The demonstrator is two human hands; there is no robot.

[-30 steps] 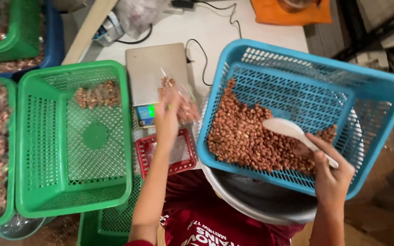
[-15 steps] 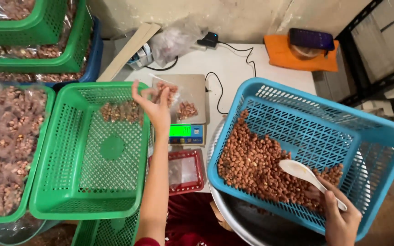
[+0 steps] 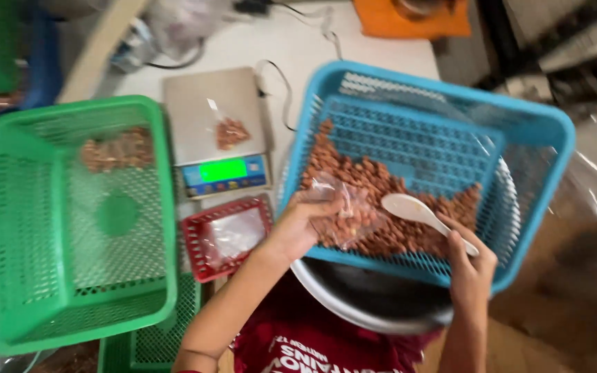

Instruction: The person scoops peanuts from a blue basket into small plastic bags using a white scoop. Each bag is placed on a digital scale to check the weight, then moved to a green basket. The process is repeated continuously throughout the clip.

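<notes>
Head view shows the left hand (image 3: 305, 224) pinching a clear plastic bag (image 3: 343, 207) over brown nuts (image 3: 381, 200), while just rightward the right hand (image 3: 471, 266) grips a white plastic spoon (image 3: 419, 213), bowl toward the bag.

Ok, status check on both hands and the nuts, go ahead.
Left hand holds a clear bag open over the nuts in the blue basket. Right hand grips a white spoon beside the bag. Nothing between spoon and bag.
</notes>
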